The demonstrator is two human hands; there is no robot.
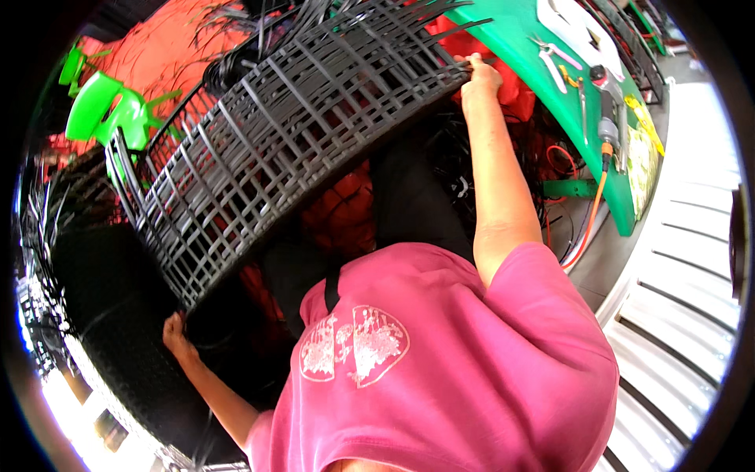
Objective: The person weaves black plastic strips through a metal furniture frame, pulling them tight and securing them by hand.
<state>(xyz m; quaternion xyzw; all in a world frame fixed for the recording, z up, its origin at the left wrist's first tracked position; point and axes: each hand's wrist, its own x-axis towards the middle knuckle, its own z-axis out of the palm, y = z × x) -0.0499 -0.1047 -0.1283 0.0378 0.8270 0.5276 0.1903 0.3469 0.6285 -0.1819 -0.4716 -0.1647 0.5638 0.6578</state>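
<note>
A large black woven lattice frame (291, 134) of flat plastic strips is tilted across the middle of the head view. My right hand (480, 75) reaches up and grips its upper right edge. Down at the lower left, my left hand (177, 334) holds the frame's bottom corner. Loose black strips (267, 20) stick out beyond the frame's top. My pink shirt (440, 370) fills the lower part of the picture.
A green table (535, 47) at the upper right carries scissors (554, 59), pliers and a hand tool with an orange hose (602, 197). Green plastic chairs (106, 106) stand at the upper left on a red floor. Black woven pieces (94, 315) lie at the left.
</note>
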